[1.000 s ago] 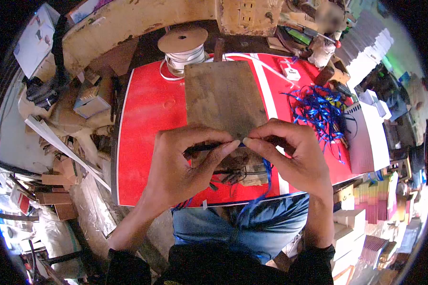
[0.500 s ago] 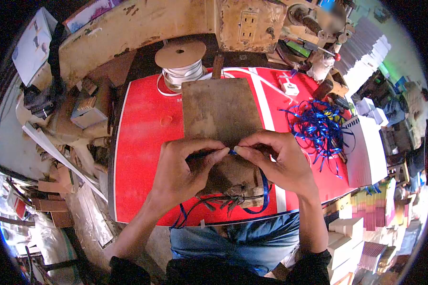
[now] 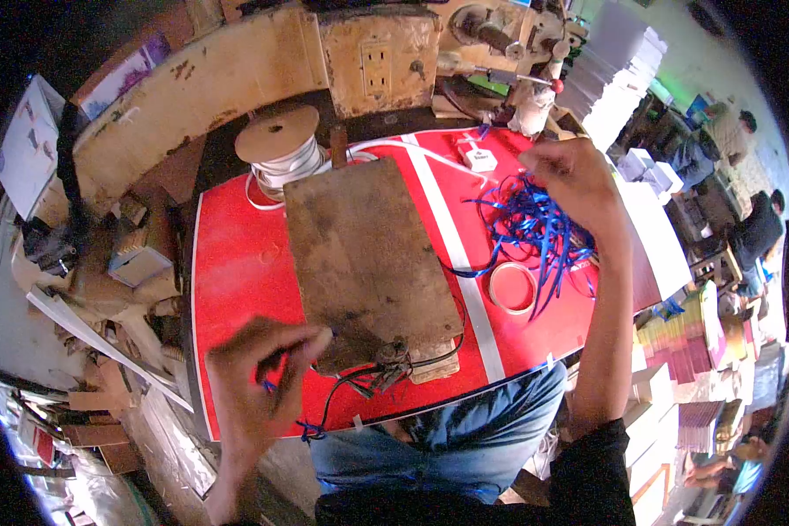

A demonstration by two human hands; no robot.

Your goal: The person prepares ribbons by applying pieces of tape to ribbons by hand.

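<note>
Blue ribbon tangle (image 3: 539,223): loose, glossy heap on the right part of the red worktop (image 3: 237,263), with loops trailing toward the wearer and one strand reaching the wooden board (image 3: 359,254)
Right hand (image 3: 579,180): raised at the far side of the tangle, fingers bent; whether its grip is clenched on a strand or released cannot be told
Left hand (image 3: 259,359): near the board's lower left corner, thumb and finger pinched; its grip grasps a blue strip (image 3: 269,386), mostly hidden by the fingers
Tan ring (image 3: 492,291): flat on the red surface, just beside the trailing loops, on the wearer's side of the heap
White band (image 3: 451,237): runs across the red surface between board and tangle
Wooden board: worn and stained, lying at a slight slant
Dark cords (image 3: 359,377): bunched at the board's near edge, one hanging to the worktop's edge, its end blue and knotted
Spool (image 3: 280,145): upright beyond the board's far left corner, wound with white material
White packet (image 3: 479,158): beyond the tangle, flat on the red surface
Co-workers: two persons (image 3: 732,131) (image 3: 757,228) in the right background, well apart from the wearer's hands
</note>
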